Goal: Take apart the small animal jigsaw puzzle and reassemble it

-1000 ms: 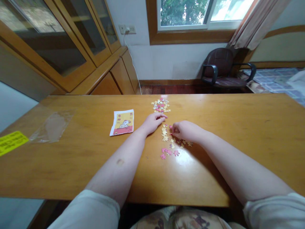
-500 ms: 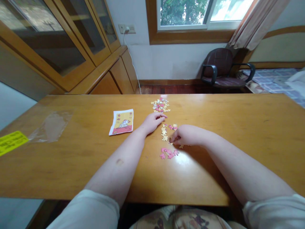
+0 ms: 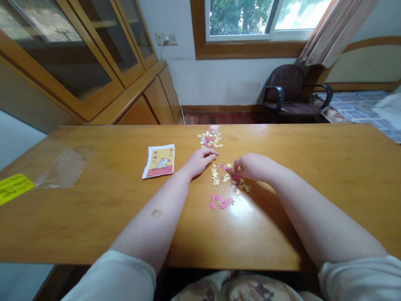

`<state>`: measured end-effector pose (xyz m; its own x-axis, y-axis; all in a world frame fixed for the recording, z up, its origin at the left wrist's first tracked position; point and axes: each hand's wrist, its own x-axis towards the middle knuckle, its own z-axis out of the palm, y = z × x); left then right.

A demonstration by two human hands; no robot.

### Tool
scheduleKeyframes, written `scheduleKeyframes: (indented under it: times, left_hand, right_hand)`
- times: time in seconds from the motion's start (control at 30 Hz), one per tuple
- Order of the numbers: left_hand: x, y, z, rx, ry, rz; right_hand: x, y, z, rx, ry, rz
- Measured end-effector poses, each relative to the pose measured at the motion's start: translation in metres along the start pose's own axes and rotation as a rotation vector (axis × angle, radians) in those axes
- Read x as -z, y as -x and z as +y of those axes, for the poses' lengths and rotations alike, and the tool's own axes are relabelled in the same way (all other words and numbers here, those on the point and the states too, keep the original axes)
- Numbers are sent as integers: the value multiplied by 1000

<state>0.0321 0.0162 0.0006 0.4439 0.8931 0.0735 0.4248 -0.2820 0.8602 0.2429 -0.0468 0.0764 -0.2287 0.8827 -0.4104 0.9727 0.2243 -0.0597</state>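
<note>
My left hand (image 3: 202,161) rests on the table with its fingers stretched out, just below the far heap of puzzle pieces (image 3: 210,139). My right hand (image 3: 253,166) hovers at the upper right edge of a mixed pile of yellow and pink puzzle pieces (image 3: 239,183). Its fingers are curled into a pinch, and whatever lies between the tips is hidden. Left of that pile, yellow pieces (image 3: 215,174) form an upright strip. Nearer to me lies a group of pink pieces (image 3: 222,202).
A picture card (image 3: 159,161) with a white animal on yellow and pink lies left of my left hand. Farther left are a clear plastic bag (image 3: 67,167) and a yellow label (image 3: 15,188). A chair (image 3: 290,90) stands beyond the wooden table (image 3: 125,225).
My right hand moved from beside the yellow strip toward me, then away and right, uncovering the mixed pile. Another pink piece now lies in the near group. My left hand stayed put.
</note>
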Motion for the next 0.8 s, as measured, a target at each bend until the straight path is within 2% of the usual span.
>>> scheduleKeyframes:
  times: [0.1, 0.23, 0.47, 0.8]
  left_hand:
    - [0, 0, 0, 0, 9, -1]
    - [0, 0, 0, 3, 3, -5]
    - [1, 0, 2, -3, -3, -9]
    - [1, 1, 4, 9, -1, -10]
  right_hand:
    - [-7, -5, -5, 49, -21, 31]
    - [-13, -9, -10, 47, -21, 1]
    - [-12, -6, -10, 133, -1, 27]
    - [-12, -7, -9, 96, 21, 26]
